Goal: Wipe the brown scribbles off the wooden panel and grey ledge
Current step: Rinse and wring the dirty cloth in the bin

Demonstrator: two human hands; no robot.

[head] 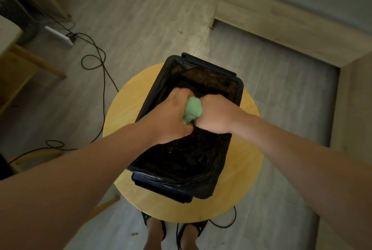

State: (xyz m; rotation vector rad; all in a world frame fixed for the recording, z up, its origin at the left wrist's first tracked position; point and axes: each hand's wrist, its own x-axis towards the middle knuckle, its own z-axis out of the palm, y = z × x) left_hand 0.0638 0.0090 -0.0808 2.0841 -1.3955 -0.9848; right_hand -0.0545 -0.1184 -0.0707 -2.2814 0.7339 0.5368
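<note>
Gripping a green cloth between them, the left hand and right hand are both curled into tight fists around it, side by side. The cloth is pale mint, bunched into a wad, with only a lump showing between the fists. It is held over a black bag-lined bin standing on a round yellow stool.
</note>
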